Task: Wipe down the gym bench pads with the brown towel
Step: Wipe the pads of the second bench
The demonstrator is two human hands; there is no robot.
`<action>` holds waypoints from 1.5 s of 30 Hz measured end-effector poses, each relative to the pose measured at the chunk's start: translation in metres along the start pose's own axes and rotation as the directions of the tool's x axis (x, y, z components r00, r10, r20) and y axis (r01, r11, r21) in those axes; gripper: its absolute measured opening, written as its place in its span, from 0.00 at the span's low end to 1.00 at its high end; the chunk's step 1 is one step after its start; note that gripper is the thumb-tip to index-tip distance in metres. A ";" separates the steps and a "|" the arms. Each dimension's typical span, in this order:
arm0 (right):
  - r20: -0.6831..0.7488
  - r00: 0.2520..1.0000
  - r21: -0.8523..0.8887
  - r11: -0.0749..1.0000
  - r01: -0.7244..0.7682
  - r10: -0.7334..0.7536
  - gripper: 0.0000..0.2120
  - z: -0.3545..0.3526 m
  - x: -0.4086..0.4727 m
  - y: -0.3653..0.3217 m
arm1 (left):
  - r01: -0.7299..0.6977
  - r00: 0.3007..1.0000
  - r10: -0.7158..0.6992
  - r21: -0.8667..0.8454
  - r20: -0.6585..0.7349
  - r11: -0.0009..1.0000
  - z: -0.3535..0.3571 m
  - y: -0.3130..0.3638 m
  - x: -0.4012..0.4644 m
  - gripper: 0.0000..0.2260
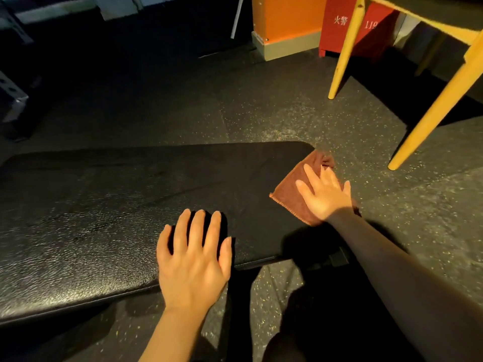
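L hand point(192, 259): forearm enters from the bottom edge, palm down, fingers straight and slightly spread, laid flat on the near edge of the bench pad point(104, 205). Grip released, holds nothing.

R hand point(324, 195): arm in a dark sleeve, extended fwd from lower right. Palm down, fingers straight and spread, pressing flat on the brown towel point(292, 197). No curl, no pinch.

Towel: at the pad's right end, far corner hanging over the edge, above the speckled floor point(287, 113).
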State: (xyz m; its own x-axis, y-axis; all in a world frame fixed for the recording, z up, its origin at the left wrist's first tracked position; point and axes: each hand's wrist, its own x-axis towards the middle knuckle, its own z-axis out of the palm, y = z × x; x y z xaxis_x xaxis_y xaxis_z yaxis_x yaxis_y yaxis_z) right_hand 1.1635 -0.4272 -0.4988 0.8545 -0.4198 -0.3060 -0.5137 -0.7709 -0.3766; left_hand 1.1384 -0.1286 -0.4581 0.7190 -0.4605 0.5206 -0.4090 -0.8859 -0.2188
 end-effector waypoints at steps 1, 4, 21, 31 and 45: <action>0.005 1.000 -0.049 0.999 0.016 -0.016 0.29 0.004 -0.008 -0.005 | 0.011 1.000 -0.011 -0.004 0.001 1.000 0.000 0.000 0.000 0.20; 0.006 0.992 -0.147 0.981 0.124 -0.125 0.31 0.011 -0.040 -0.020 | 0.020 1.000 -0.019 -0.049 0.020 0.999 -0.004 -0.001 0.000 0.20; 0.078 0.764 -0.097 0.758 0.645 -0.640 0.32 0.016 -0.044 -0.114 | 0.091 0.996 -0.092 0.031 0.014 0.995 -0.043 -0.127 -0.010 0.23; -0.061 0.995 -0.012 0.997 0.073 -0.073 0.28 0.002 0.056 -0.094 | 0.014 0.999 -0.012 0.059 -0.032 0.998 -0.032 -0.127 -0.013 0.27; 0.142 0.585 -0.104 0.576 0.811 -0.798 0.35 0.041 -0.122 -0.191 | 0.011 0.992 -0.023 -0.101 -0.122 0.995 -0.038 -0.128 -0.015 0.24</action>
State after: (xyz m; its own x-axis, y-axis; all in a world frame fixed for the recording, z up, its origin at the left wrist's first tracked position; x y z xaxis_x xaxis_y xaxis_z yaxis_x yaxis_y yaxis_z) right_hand 1.1540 -0.2091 -0.4258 0.8991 0.4378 -0.0024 0.4051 -0.8341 -0.3744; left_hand 1.1586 -0.0061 -0.4067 0.6546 -0.4296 0.6220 -0.4556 -0.8808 -0.1289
